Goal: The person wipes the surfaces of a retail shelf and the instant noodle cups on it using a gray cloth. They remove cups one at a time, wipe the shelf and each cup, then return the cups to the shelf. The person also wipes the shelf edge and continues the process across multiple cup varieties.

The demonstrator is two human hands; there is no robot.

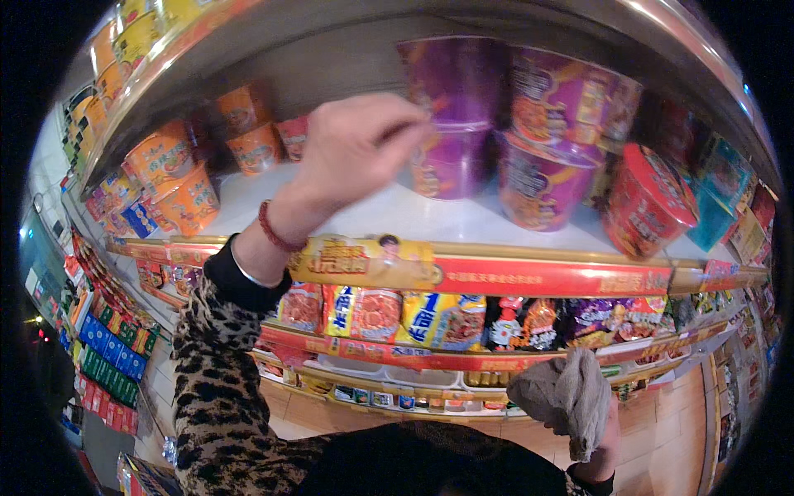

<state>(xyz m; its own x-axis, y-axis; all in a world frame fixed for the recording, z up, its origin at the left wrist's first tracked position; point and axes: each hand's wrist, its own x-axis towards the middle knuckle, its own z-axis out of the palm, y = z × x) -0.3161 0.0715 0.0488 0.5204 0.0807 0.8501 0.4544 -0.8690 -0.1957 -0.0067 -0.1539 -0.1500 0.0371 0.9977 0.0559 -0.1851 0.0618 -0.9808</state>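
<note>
My left hand (360, 146), blurred and with curled fingers, is raised over the shelf at the left edge of a stack of purple instant noodle tubs (456, 158). Whether its fingertips touch the tubs cannot be made out. A second stack of purple tubs (546, 180) stands just to the right. Beyond that, a red noodle tub (648, 201) leans at a tilt near the shelf's front. Low on the right, my right hand (605, 443) holds a crumpled grey cloth (567, 397), which covers most of its fingers.
Orange noodle tubs (186, 198) are stacked left on the white shelf (378, 217). A red and gold strip (539, 276) edges it. Bagged noodles (378, 313) fill the tier below. The upper shelf's metal edge (149, 80) curves overhead. Several boxes (111, 347) are piled at left.
</note>
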